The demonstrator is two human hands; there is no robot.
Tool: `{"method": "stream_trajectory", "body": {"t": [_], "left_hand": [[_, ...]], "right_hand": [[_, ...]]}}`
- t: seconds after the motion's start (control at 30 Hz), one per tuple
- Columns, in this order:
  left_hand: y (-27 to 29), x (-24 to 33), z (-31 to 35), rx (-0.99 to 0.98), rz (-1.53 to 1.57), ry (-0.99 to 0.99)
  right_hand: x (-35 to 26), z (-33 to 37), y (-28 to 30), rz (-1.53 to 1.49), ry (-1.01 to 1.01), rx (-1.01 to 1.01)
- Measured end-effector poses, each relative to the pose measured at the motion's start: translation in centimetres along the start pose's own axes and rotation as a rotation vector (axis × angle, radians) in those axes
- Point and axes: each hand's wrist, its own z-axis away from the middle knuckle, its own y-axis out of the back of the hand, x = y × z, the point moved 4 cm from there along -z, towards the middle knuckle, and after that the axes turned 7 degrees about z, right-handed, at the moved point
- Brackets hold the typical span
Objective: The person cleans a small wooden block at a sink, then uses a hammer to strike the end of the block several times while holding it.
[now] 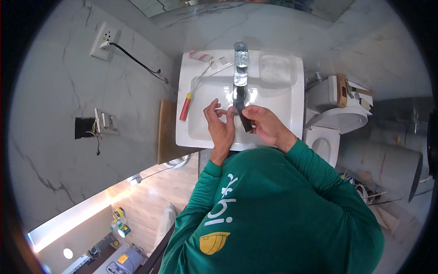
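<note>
My right hand (264,124) pinches the lower end of a dark flat strip (245,119) between thumb and fingers. The strip slants up over the white washbasin (194,132) towards the shiny faucet (241,61), whose surface looks wrapped or wet; whether the two join I cannot tell. Beside the strip is my left hand (221,125), its fingers loosely bent and apart, with the thumb tip close to the strip's edge. A paint roller (186,107) with a red and yellow handle leans across the basin's left side, its pale roller head on the back rim.
To the right stands a toilet (321,137) with its lid up and tools on the tank (324,93). A large grey cylinder (383,164) lies beyond it. The left wall carries an outlet (105,41) and a dangling switch plate (107,122). A brown board (167,132) stands beside the basin.
</note>
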Motion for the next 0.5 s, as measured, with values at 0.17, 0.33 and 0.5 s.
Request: {"method": "stream_trajectory", "body": {"t": [0.17, 0.33, 0.5], "left_hand": [[0.3, -1.8, -0.1, -0.1, -0.103, 0.039], [-2.7, -7.8, 0.5, -0.318, -0.241, 0.064], [-4.4, -10.7, 0.3, -0.346, -0.271, 0.117]], "right_hand": [[-0.8, -1.0, 1.7, 0.442, 0.035, 0.234], [0.9, -6.9, 7.1, 1.331, 0.544, 0.521], [0.3, -10.8, 5.7, 1.531, 0.544, 0.467]]}}
